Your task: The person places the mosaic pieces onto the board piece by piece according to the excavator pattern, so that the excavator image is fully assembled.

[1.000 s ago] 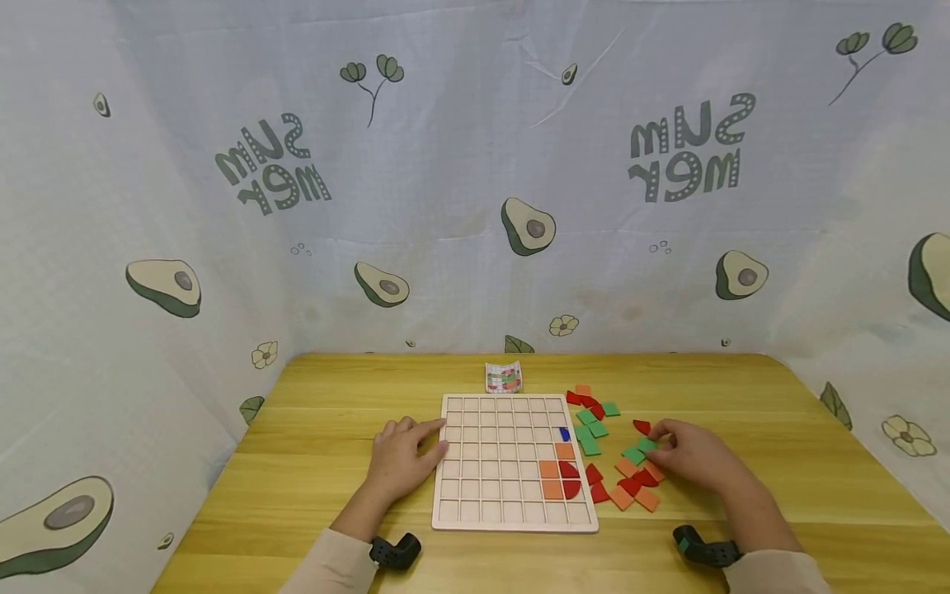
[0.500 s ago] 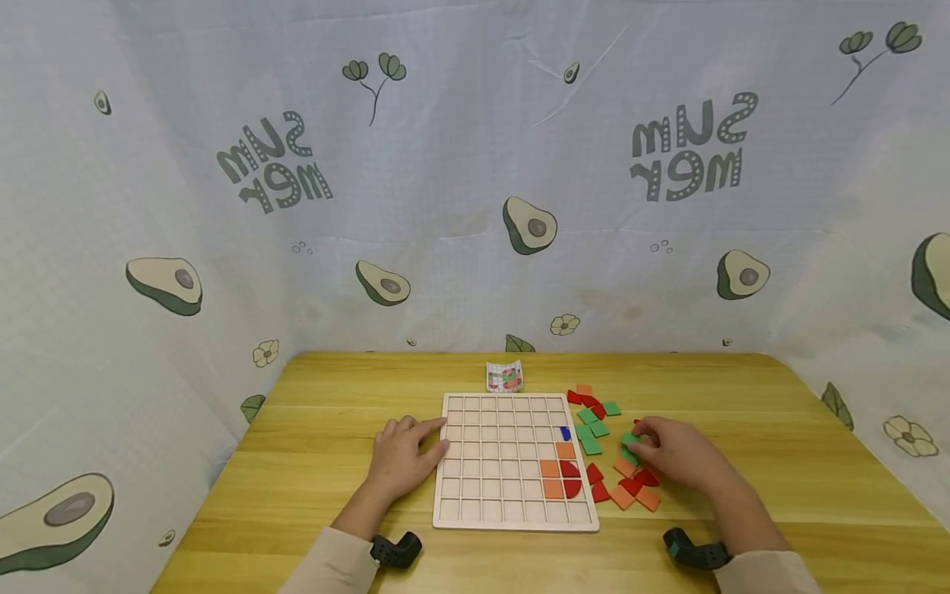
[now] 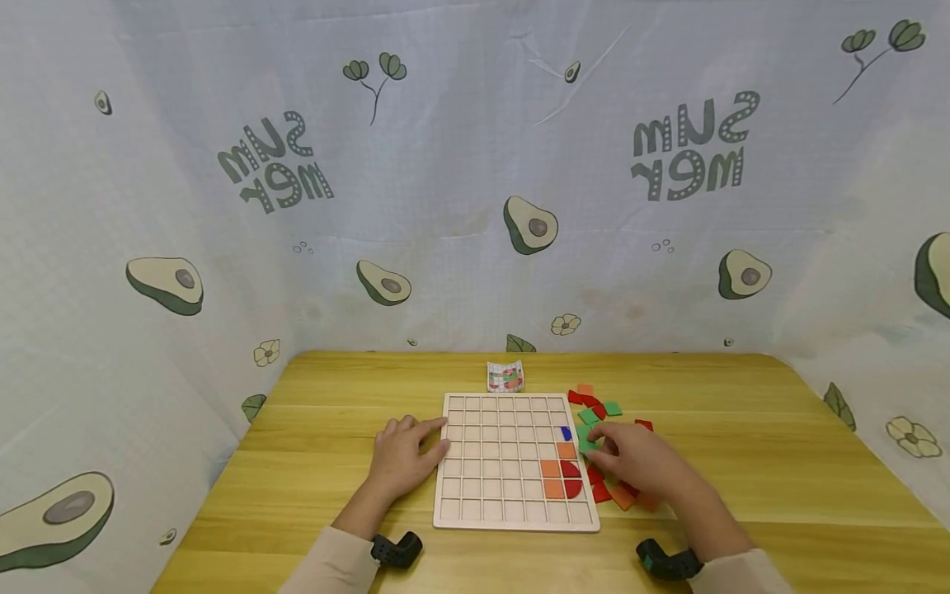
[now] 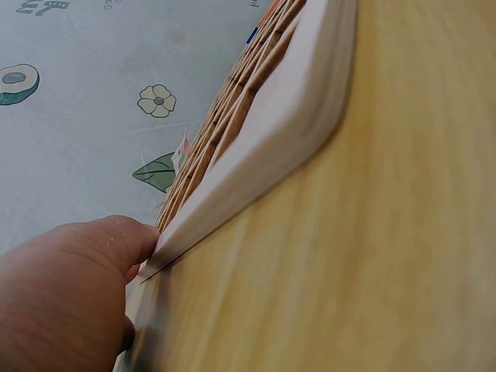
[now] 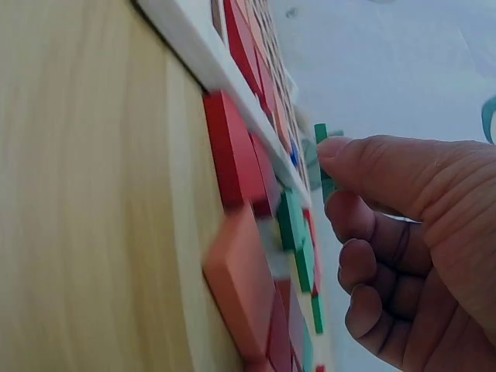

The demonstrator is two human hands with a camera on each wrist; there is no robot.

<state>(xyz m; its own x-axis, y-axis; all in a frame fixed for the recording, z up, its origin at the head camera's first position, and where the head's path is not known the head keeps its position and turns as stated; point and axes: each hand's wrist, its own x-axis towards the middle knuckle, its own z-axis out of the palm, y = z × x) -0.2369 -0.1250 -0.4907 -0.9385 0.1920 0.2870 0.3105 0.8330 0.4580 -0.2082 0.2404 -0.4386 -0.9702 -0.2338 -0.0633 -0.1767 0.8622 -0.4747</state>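
My right hand pinches a green square tile between thumb and fingers, held up off the table near the right edge of the wooden grid board. My left hand rests at the board's left edge, thumb and forefinger touching the rim; in the left wrist view the thumb lies against the board's side. Set in the grid's right columns are several orange square tiles, two red rounded tiles and a small blue piece.
Loose red, green and orange tiles lie right of the board, partly hidden under my right hand. More tiles are scattered by its upper right corner. A small printed pattern card stands behind the board. A patterned cloth hangs behind the table.
My right hand has moved left from the loose pile toward the board, carrying a green tile picked up there. The left hand has stayed at the board's edge.
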